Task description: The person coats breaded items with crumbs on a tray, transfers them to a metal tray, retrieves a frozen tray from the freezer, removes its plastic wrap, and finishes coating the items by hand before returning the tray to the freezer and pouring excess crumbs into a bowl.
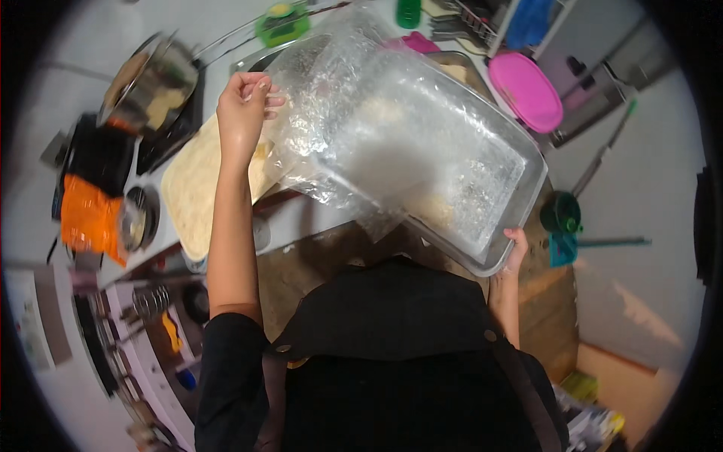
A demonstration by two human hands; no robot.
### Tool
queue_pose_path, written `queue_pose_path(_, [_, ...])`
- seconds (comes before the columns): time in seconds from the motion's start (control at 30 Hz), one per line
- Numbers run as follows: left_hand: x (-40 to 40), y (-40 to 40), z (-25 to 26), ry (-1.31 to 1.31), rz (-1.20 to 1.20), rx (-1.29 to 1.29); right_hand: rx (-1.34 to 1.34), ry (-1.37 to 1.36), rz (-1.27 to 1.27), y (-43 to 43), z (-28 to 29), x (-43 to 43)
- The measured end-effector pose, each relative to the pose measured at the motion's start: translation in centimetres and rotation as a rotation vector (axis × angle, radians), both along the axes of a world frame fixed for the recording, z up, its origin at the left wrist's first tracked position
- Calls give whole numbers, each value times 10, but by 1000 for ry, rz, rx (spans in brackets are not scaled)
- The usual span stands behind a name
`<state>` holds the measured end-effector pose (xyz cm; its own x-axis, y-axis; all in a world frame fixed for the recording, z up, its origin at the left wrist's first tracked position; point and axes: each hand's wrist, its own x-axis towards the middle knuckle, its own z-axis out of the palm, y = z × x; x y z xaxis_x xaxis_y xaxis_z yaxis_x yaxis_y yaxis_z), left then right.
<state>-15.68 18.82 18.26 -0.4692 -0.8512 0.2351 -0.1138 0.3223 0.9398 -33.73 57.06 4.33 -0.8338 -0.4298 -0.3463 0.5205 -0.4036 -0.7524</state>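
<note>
My right hand (515,251) grips the near right corner of a metal baking tray (534,175), which is held tilted over the counter's front edge. A clear plastic sheet (316,124), crumpled and shiny, lies across the tray and spills past its left side. Whitish residue shows inside the tray. My left hand (248,107) is raised at the sheet's left edge, thumb and fingers curled together. Whether the plastic is pinched between them is unclear. Beneath my left forearm, a flat pale slab of dough (195,181) rests on the counter, partly hidden by the arm and plastic.
A metal pot (169,93) stands at the back left, near an orange packet (90,217) and a small bowl (134,223). Behind the tray are a green container (281,25) and another pan (452,59). A pink lid (526,90) is at right. Shelves (127,305) stand lower left.
</note>
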Motion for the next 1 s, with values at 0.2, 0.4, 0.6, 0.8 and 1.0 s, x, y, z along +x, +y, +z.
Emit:
queue_pose_path(0.2, [-84,34,-32,37,-474,148,9,-30,-247,16,-6,22])
queue_pose_path(0.4, [-113,97,-18,-289,-132,-1063,75,14,-312,21,-1,9])
queue_pose_path(0.6, [-167,129,-56,-555,-332,-799,30,29,-242,37,-6,-53])
queue_pose_path(0.8, [-221,138,-70,-518,-527,-425,13,38,-275,50,-2,-102])
queue_pose_path(1.0, [-270,148,-56,-403,-422,-641,99,106,-206,78,-14,-136])
